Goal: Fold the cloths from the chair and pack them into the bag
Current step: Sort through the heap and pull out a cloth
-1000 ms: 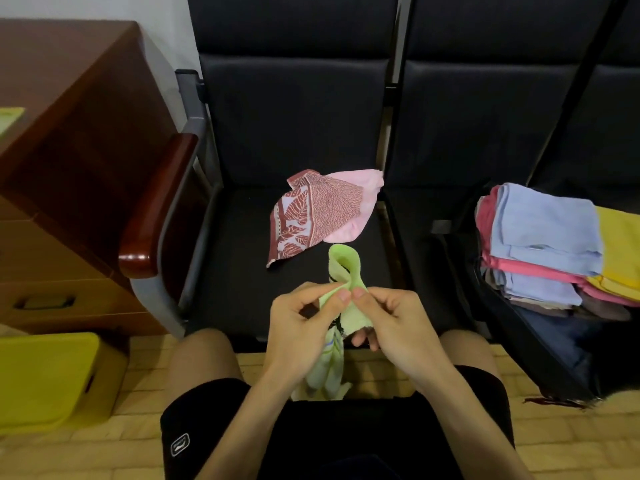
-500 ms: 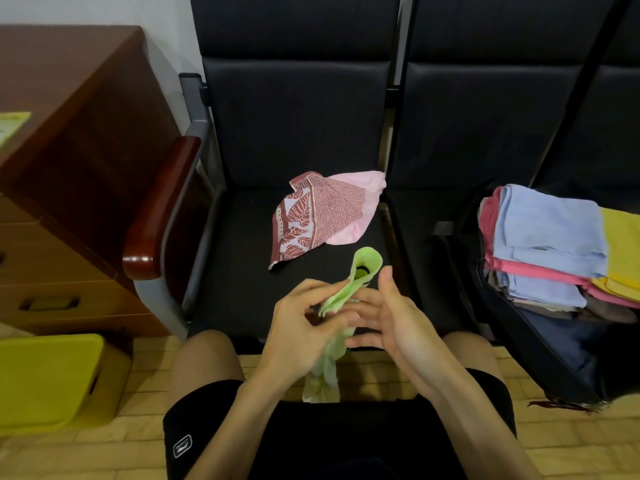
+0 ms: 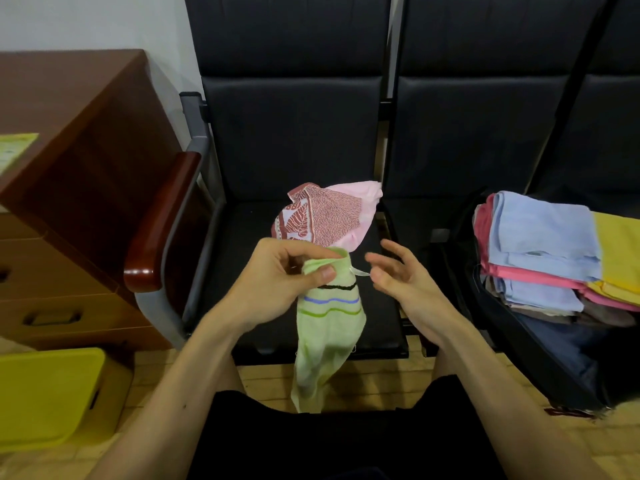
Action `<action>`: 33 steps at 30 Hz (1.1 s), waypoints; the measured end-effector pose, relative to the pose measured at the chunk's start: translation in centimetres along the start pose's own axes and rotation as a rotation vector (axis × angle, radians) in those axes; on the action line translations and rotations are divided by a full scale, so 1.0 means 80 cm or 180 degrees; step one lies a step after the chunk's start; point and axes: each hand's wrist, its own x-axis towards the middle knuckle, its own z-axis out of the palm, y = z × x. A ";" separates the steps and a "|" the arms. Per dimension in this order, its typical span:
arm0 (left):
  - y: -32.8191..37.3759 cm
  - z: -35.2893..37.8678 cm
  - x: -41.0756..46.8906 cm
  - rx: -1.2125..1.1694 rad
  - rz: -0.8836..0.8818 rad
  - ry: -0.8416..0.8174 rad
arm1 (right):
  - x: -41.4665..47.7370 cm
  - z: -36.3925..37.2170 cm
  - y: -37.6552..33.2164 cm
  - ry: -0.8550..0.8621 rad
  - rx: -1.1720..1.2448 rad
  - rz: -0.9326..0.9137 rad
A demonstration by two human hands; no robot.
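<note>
Green cloth [image 3: 329,334] is held up over the front edge of the chair [image 3: 294,140] seat. It is pinched at the top hem by the left hand [image 3: 277,282], thumb and fingers [image 3: 323,274] closed on the bunched hem. The rest hangs loose and half twisted below the seat front, stripes showing. Right hand [image 3: 403,280] is held just right of the hem, fingers spread and relaxed, nothing gripped. A white tag [image 3: 360,271] sticks out of the hem toward it; contact cannot be told.

Patterned cloth [image 3: 322,216] and pink cloth [image 3: 363,206] are left unfolded at the seat's back right. Bag [image 3: 554,362] is set on the next seat to the right, with a folded stack [image 3: 540,244] on top of it.

Step is judged as opening out the green cloth for folding, not yet begun. The far top corner should be taken by the right hand and the hem pulled level and taut, so the twist is let out. Corners should be matched before halving. The bare seat front could be used for flattening. The fold is best sized to the stack. The hanging end should be kept off the floor.
</note>
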 end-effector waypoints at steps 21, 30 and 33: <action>0.019 -0.070 -0.007 0.0453 0.0017 -0.0077 | -0.006 0.004 -0.099 -0.0253 -0.0011 -0.1358; 0.008 -0.024 0.001 -0.0580 -0.0123 0.0067 | -0.019 -0.013 -0.087 -0.0140 0.0454 -0.1029; 0.004 -0.001 0.011 0.0114 0.0119 0.0291 | -0.022 -0.023 -0.072 -0.0062 0.0685 -0.0874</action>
